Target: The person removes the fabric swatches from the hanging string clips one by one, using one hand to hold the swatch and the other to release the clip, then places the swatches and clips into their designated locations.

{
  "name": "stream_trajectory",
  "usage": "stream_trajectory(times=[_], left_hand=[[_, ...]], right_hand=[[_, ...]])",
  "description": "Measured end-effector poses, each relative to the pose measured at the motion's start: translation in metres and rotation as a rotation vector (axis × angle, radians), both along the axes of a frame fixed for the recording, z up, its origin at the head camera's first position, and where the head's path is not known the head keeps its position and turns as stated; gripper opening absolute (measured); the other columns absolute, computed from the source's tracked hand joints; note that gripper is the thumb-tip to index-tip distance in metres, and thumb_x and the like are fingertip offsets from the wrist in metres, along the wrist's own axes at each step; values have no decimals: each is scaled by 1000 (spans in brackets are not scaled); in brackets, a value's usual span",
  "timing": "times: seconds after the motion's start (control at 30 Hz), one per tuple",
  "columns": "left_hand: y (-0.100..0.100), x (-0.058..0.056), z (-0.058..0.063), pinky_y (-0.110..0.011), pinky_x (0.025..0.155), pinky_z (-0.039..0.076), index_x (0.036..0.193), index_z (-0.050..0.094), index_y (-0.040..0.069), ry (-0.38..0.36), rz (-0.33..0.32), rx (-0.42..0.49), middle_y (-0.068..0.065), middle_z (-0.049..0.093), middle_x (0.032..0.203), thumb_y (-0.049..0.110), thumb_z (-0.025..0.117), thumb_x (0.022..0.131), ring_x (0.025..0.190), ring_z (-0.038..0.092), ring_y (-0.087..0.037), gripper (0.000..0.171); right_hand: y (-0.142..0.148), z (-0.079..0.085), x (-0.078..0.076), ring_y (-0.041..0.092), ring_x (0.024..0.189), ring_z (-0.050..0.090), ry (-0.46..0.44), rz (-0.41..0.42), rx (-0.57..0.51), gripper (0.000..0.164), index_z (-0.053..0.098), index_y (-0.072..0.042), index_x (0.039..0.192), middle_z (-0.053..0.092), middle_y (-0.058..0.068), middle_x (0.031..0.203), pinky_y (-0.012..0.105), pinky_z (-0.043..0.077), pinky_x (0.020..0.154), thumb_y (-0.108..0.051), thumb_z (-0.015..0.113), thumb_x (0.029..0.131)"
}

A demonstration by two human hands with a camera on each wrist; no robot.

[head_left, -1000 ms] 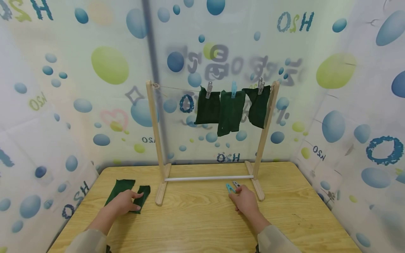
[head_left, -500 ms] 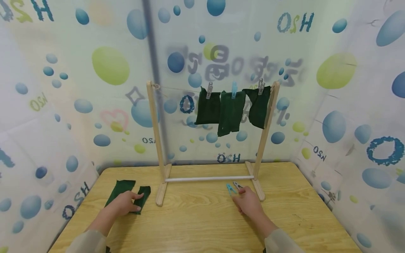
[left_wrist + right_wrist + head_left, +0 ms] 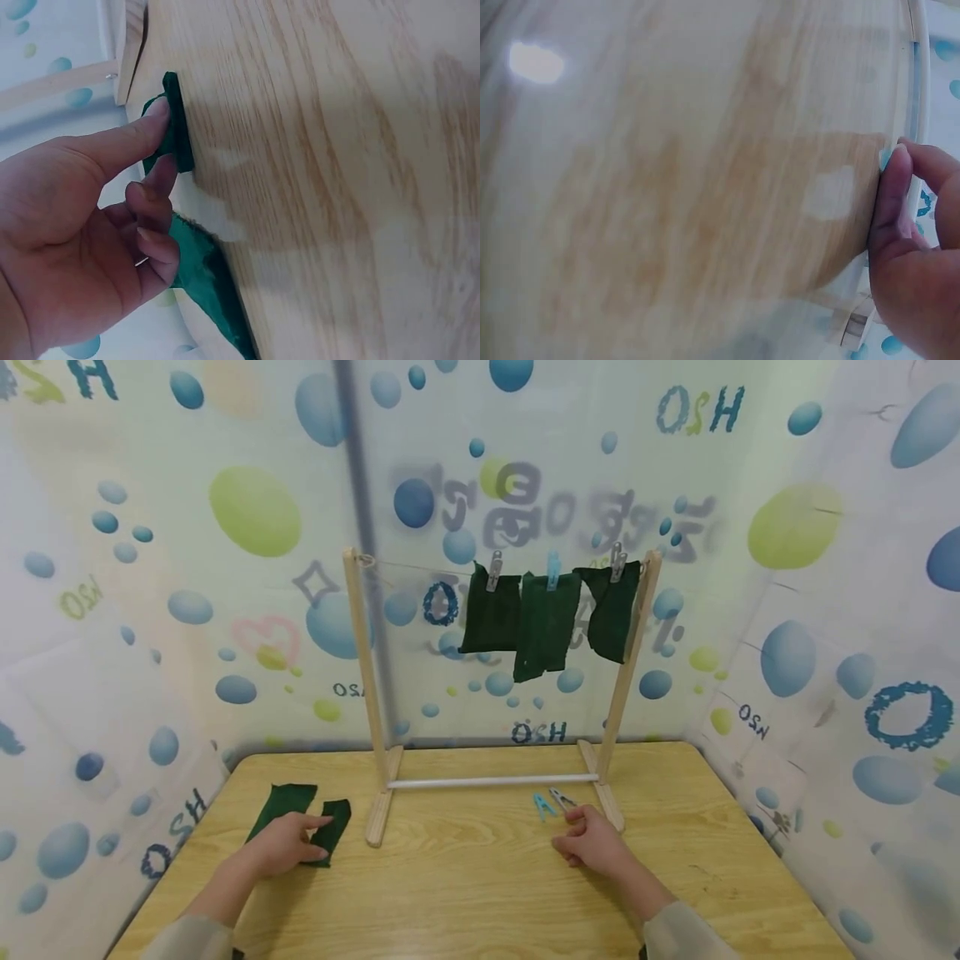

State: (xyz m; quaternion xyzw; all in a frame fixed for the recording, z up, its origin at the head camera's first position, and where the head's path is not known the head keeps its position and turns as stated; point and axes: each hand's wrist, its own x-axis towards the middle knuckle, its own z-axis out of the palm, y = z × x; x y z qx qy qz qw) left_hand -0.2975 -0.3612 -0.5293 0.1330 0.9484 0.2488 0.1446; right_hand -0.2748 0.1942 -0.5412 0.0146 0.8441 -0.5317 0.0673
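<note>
Touching small green cloth (image 3: 334,835) on counter (image 3: 450,885), left hand (image 3: 281,845) keeps fingertips apart. Right hand (image 3: 596,843) part-curled beside grey peg (image 3: 556,794); grip cannot be told. Cloth probably light, limp, non-slip: pinch upper corner.

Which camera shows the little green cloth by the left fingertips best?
Head view: more of the little green cloth shows there. Left wrist shows it closer, but narrowly, partly behind fingers. Right wrist doesn't show it.
</note>
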Motion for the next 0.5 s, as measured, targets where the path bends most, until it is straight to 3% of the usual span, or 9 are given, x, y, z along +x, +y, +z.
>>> stream_trajectory(times=[0.1, 0.23, 0.37, 0.5], left_hand=[[10, 10, 13, -37, 71, 51, 156, 59, 1, -20, 52, 74, -13, 70, 92, 30, 84, 99, 75, 56, -18, 69], [31, 28, 36, -36, 66, 46, 154, 58, -5, 10, 130, 153, -8, 66, 85, 22, 80, 101, 65, 50, -18, 63], [45, 36, 49, -34, 65, 48, 148, 65, -3, 107, 170, 155, -7, 73, 98, 25, 74, 107, 71, 57, -18, 50], [56, 38, 57, -33, 62, 51, 145, 70, 3, 160, 202, 235, -10, 76, 104, 29, 71, 109, 76, 65, -22, 44]], right_hand=[[2, -1, 0, 18, 68, 67, 1, 7, -9, 49, 55, 9, 133, 66, 15, 97, 30, 62, 62, -4, 83, 95], [4, 0, 0, 18, 70, 69, -1, 29, -24, 48, 56, 10, 135, 68, 15, 99, 31, 63, 63, -6, 81, 98], [6, 5, 2, 18, 73, 69, 15, 80, -40, 43, 57, 10, 135, 70, 15, 100, 32, 63, 63, -11, 77, 103], [7, 19, 3, 18, 74, 69, 61, 96, -48, 37, 62, 8, 132, 68, 10, 99, 30, 60, 61, -15, 73, 106]])
